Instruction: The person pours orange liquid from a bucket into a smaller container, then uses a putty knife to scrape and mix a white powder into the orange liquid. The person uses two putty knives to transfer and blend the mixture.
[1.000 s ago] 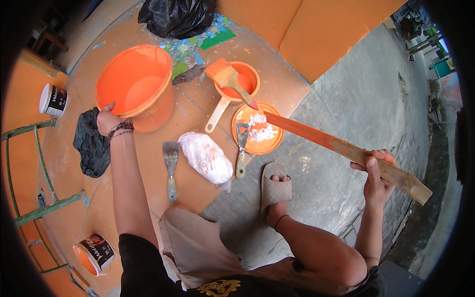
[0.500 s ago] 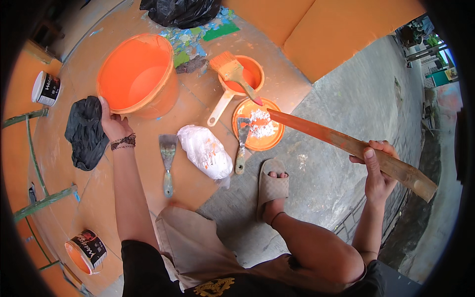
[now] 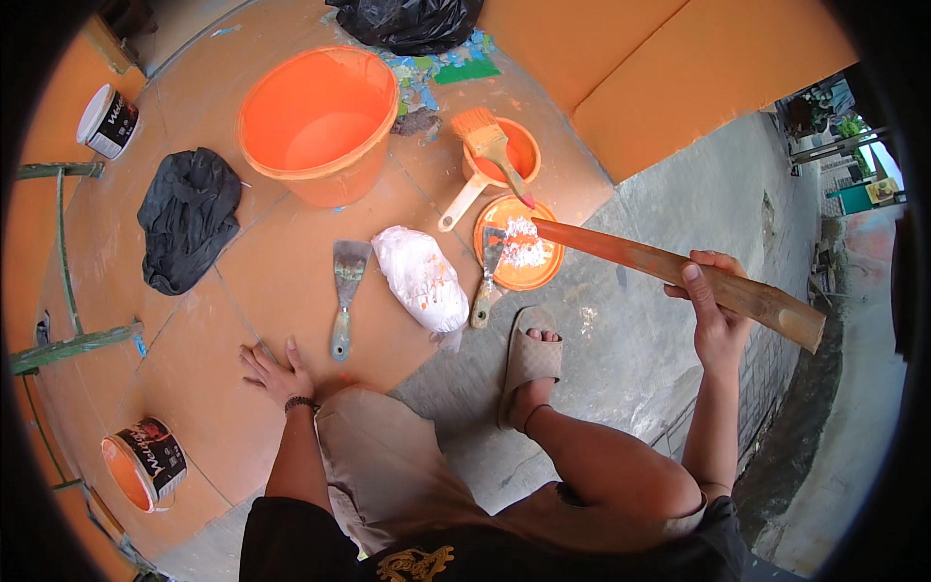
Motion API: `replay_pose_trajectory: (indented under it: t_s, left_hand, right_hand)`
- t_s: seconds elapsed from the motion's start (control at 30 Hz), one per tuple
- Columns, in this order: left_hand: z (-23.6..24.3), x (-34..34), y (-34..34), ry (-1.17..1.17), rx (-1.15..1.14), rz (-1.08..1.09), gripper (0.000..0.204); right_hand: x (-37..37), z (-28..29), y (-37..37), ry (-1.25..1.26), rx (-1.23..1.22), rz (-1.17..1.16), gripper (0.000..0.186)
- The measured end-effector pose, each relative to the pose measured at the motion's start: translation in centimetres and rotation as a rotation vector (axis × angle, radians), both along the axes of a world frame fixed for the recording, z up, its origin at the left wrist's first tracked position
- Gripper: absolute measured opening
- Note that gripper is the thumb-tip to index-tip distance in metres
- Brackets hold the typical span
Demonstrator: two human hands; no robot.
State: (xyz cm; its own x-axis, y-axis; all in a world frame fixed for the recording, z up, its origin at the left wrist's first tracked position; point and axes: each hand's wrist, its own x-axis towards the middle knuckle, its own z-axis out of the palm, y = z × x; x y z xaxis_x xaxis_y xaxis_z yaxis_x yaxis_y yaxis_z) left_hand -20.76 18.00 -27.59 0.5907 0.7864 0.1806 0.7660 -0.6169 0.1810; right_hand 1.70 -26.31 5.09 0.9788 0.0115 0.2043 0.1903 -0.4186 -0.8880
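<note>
My right hand [image 3: 716,308] grips a bamboo stick [image 3: 645,262] near its thick end. Orange paint coats the far end of it, which points toward an orange lid [image 3: 548,269] holding white crumbs. Fingers spread, my left hand [image 3: 276,373] rests on the tiled floor beside my knee. Closest to it lies a putty knife [image 3: 347,291], and right of that a white plastic-wrapped bundle [image 3: 420,278]. A second putty knife [image 3: 487,276] lies partly on the lid. Farther off stand an orange bucket [image 3: 361,181] of paint and an orange dipper [image 3: 469,199] with a paintbrush [image 3: 490,145] across it.
A crumpled black cloth or bag [image 3: 189,221] lies at the left. Two small paint tubs [image 3: 160,456] and green metal bars [image 3: 82,349] are along the left side. At the back a black plastic bag [image 3: 412,24] sits by paint flakes, next to an orange wall [image 3: 698,73].
My left hand has left the bucket's rim and come down to the floor near my knee. The bamboo stick has shifted slightly with my right hand. The view has moved a little.
</note>
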Motion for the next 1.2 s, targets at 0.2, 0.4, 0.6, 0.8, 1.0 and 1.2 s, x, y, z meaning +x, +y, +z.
replay_pose_trajectory:
  t_s: [0.2, 0.4, 0.6, 0.8, 1.0, 1.2]
  left_hand:
    - [0.5, 0.0, -0.4, -0.008, 0.016, 0.005, 0.069]
    - [0.8, 0.3, -0.9, -0.008, 0.006, -0.012, 0.069]
    - [0.0, -0.1, 0.1, 0.002, 0.034, -0.028, 0.072]
    - [3.8, 2.0, 0.2, 0.054, -0.341, 0.083, 0.057]
    - [20.7, 17.7, -15.9, -0.536, -0.636, -0.929, 0.032]
    - [27.9, 27.6, -22.6, -0.371, -0.966, -1.323, 0.042]
  right_hand:
    - [0.7, 1.1, 1.5, 0.036, -0.078, 0.007, 0.022]
    - [0.6, 1.7, 2.1, 0.053, -0.095, -0.006, 0.021]
    - [0.7, 1.3, 2.3, 0.086, -0.06, 0.014, 0.021]
    - [2.7, 1.0, 1.9, -0.012, -0.28, 0.219, 0.018]
    - [5.7, 2.2, 2.7, -0.156, -0.398, 0.392, 0.02]
    - [7.5, 3.4, 3.9, -0.112, -0.474, 0.538, 0.024]
